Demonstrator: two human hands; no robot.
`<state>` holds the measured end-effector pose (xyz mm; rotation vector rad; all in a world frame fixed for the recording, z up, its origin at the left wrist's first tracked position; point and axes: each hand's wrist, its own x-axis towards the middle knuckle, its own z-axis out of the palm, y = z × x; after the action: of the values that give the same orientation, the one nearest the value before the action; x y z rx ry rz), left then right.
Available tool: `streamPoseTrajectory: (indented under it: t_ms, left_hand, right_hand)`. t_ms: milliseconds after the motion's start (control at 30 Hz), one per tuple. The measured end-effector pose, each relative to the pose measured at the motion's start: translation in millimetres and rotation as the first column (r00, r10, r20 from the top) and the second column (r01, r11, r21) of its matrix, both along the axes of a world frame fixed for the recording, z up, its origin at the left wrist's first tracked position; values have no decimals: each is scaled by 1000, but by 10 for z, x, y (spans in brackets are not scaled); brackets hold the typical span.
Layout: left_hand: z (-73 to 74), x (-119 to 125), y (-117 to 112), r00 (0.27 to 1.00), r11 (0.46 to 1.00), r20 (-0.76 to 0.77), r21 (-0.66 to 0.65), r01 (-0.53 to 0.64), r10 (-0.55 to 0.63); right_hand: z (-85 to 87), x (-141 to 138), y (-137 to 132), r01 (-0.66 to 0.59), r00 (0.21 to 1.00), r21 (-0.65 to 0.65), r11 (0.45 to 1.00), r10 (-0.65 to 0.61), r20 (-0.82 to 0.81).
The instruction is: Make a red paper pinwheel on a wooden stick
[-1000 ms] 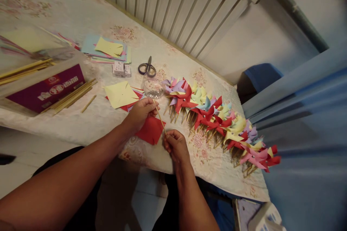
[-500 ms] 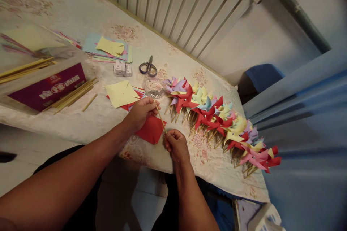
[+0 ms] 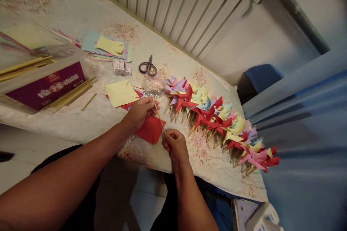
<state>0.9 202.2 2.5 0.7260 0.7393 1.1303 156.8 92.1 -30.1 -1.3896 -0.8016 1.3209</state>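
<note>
A thin wooden stick (image 3: 159,115) slants between my two hands, above the table. The fingers of my left hand (image 3: 141,111) pinch it near its upper end. Its lower end sits in the closed fingers of my right hand (image 3: 175,144). Below the stick lies a red paper square (image 3: 149,130) with cuts at its corners, partly covered by my left hand. Just beyond my left hand are a yellow cut paper square (image 3: 121,93) on other coloured sheets and a clear dish of small shiny pins (image 3: 154,89).
Finished paper pinwheels (image 3: 204,113) stretch in a long row on the right. Scissors (image 3: 148,67), small white boxes (image 3: 119,68) and stacked coloured paper (image 3: 92,43) lie farther back. At left, a clear box (image 3: 46,86) holds sticks, with loose sticks (image 3: 74,95) beside it. A radiator (image 3: 162,3) borders the table.
Both hands keep nearly the same pose on the stick. The whole view has shifted very slightly; nothing was picked up or let go.
</note>
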Motion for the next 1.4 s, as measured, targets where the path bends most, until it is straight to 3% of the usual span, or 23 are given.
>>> streamPoseTrajectory:
  t_ms: [1400]
  left_hand:
    - [28, -26, -8, 1000, 999, 25, 36, 5, -6]
  right_hand:
    - [20, -1, -8, -24, 1000, 3, 1000, 25, -18]
